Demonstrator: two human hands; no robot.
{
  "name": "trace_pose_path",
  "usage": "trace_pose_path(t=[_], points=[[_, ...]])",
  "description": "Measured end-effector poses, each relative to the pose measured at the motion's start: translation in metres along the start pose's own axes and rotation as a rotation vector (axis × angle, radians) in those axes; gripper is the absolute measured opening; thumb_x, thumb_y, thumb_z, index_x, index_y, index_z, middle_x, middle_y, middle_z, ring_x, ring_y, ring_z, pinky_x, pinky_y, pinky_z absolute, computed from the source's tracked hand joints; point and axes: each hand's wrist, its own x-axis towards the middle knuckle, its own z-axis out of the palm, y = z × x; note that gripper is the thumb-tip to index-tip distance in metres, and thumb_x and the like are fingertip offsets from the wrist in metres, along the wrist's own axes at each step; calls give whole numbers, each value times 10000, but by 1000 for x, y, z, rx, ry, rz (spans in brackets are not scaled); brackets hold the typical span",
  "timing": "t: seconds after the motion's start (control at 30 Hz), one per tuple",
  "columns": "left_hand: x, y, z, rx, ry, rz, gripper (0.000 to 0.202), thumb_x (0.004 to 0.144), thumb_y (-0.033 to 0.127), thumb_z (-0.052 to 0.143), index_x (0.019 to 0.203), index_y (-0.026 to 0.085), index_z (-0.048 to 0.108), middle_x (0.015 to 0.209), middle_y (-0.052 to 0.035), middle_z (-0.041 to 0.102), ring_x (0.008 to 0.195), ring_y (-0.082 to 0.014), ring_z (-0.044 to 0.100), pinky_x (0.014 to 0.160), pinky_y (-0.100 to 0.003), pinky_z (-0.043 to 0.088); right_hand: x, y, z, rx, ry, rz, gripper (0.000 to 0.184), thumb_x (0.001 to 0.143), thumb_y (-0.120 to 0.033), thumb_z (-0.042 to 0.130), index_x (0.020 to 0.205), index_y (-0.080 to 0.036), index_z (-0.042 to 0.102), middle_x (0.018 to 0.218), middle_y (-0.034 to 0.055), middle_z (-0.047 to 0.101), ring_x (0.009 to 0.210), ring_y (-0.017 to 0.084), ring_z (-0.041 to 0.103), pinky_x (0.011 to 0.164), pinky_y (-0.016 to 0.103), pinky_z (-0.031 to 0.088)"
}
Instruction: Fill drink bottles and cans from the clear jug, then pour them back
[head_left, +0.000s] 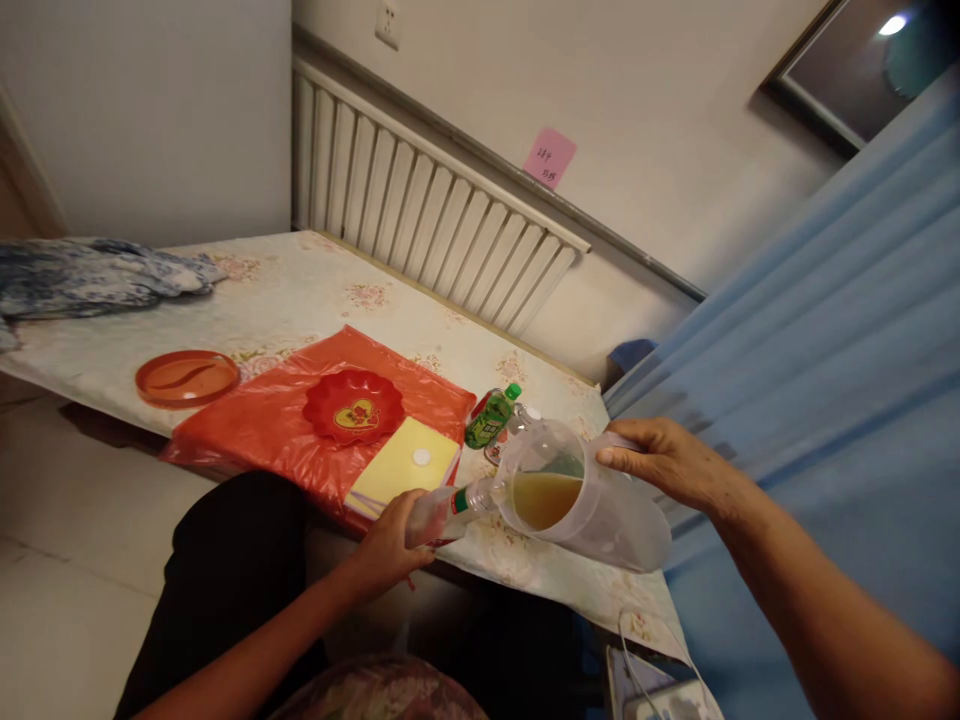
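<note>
The left hand (390,545) grasps the clear bottle (436,517) around its body, above the near edge of the tabletop (292,290). The right hand (656,462) grasps the pitcher (619,525) by its handle, above the right end of the tabletop, close to the near right corner.

Governing relation: the pitcher's mouth lies directly right of the bottle's neck. The neck meets the left side of the rim in this view; contact cannot be confirmed. The bottle's long axis runs left to right, neck toward the pitcher. The pitcher is tilted, mouth left, base right; amber liquid (547,502) stands near the mouth.

Pose: left forearm rises from the bottom edge of view; right forearm enters from lower right, thumb along the handle.
</note>
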Motion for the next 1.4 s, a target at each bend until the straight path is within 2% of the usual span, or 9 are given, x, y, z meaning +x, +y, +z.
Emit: trace_pose_path(t=[0.47,0.7,1.17,1.4], points=[[-1,-5,2,33,-1,-4,740,614,220,693,1300,181,419,1343,-115,514,1264,-299,466,1083,-450,370,4,-4,-1,-6,-11,-9,443,815,-582,572,644,-175,540,615,-33,368,574,103,357,497,231,303],[-2,-5,1,17,-6,-10,733,630,269,706,1299,203,415,1340,-102,520,1271,-296,460,1090,-457,358,6,-7,0,-16,-21,-11,468,801,-613,565,631,-180,519,601,-35,361,558,100,344,483,229,296],[-4,-5,1,22,5,-6,692,631,273,698,1269,188,444,1311,-110,539,1222,-302,501,1048,-448,404,5,-11,2,-46,-21,-5,465,809,-603,558,627,-178,509,588,-36,364,542,95,351,470,229,289],[-6,-5,1,8,3,-22,705,633,268,710,1281,214,437,1324,-92,535,1250,-293,479,1079,-464,373,5,-13,2,-53,-29,2,492,804,-630,547,617,-177,494,593,-31,361,557,97,349,467,222,296]])
